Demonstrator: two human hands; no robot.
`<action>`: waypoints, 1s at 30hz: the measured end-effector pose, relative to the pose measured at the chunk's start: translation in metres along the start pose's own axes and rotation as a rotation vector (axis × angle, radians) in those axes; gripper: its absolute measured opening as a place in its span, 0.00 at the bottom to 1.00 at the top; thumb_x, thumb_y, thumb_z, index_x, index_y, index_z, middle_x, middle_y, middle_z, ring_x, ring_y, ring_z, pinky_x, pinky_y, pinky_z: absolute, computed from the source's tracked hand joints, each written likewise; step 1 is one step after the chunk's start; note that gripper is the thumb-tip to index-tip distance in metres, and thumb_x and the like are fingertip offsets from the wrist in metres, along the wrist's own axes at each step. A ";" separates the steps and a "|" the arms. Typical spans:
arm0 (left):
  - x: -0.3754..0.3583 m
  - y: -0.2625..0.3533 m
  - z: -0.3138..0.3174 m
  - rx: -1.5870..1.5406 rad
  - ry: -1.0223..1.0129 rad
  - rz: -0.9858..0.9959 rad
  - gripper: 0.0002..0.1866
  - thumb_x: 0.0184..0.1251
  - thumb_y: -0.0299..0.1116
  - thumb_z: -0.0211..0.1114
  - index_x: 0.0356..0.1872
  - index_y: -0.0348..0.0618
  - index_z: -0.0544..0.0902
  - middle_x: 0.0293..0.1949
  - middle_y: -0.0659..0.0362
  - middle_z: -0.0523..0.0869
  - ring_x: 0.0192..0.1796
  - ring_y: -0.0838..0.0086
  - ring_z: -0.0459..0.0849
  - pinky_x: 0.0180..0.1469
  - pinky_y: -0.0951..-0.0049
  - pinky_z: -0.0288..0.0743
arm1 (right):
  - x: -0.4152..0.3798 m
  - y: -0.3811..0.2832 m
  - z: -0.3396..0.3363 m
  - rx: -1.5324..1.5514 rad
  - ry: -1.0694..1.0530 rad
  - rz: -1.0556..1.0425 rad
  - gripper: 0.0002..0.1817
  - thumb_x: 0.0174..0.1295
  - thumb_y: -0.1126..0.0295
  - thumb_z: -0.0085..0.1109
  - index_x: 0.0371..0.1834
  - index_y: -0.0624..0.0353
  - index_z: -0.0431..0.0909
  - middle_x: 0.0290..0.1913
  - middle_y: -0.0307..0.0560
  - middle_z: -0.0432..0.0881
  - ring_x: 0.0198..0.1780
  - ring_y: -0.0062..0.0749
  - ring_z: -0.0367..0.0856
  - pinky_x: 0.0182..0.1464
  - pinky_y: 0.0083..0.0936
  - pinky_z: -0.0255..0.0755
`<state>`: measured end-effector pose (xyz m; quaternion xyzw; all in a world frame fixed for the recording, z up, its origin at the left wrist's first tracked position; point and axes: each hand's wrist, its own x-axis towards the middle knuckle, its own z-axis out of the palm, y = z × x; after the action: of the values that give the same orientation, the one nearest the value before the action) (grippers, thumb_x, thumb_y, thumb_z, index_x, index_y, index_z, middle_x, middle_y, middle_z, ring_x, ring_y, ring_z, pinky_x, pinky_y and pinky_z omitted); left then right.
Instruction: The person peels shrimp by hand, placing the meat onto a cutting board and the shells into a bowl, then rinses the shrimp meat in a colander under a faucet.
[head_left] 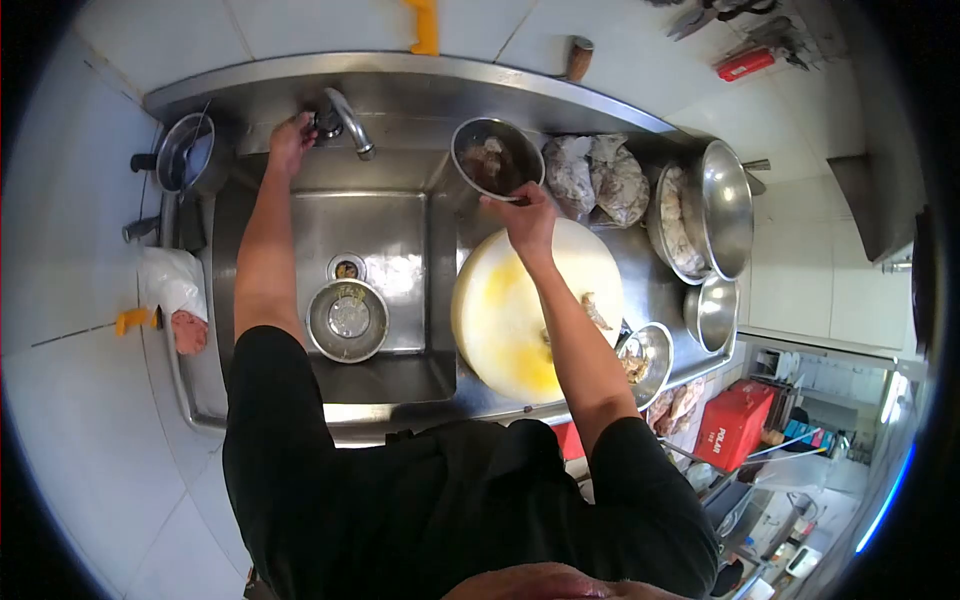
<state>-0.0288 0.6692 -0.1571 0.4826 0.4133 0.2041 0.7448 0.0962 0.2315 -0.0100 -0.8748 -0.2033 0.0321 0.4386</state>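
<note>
At the back of the sink, my left hand (290, 142) is closed around the handle of the chrome faucet (348, 118). My right hand (526, 216) grips the near rim of a deep steel pot (462, 170). Dark liquid and brownish pieces that look like meat (488, 160) lie inside that pot. It stands to the right of the basin, behind a thick round cutting board (495, 330) with yellow stains. A few small scraps (596, 312) rest on the board under my right forearm. I see no stream from the spout.
A small steel bowl (348, 318) sits in the sink (400, 230) near the drain. Bagged food (618, 185), a large bowl (726, 210) and a bowl of scraps (655, 360) stand at the right. A pot (205, 170) and a white plastic bag (172, 278) are on the left.
</note>
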 end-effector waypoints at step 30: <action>-0.188 -0.044 -0.065 -0.315 -0.362 -0.094 0.26 0.75 0.45 0.59 0.64 0.35 0.74 0.62 0.49 0.81 0.64 0.60 0.79 0.66 0.60 0.72 | 0.004 0.028 0.055 -0.405 -0.049 -0.099 0.23 0.49 0.50 0.77 0.32 0.59 0.82 0.28 0.53 0.82 0.33 0.49 0.82 0.38 0.42 0.75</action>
<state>-0.1939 0.5528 -0.1304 0.3695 0.2580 0.1414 0.8814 0.0960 0.2594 -0.0647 -0.9330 -0.2589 -0.0095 0.2498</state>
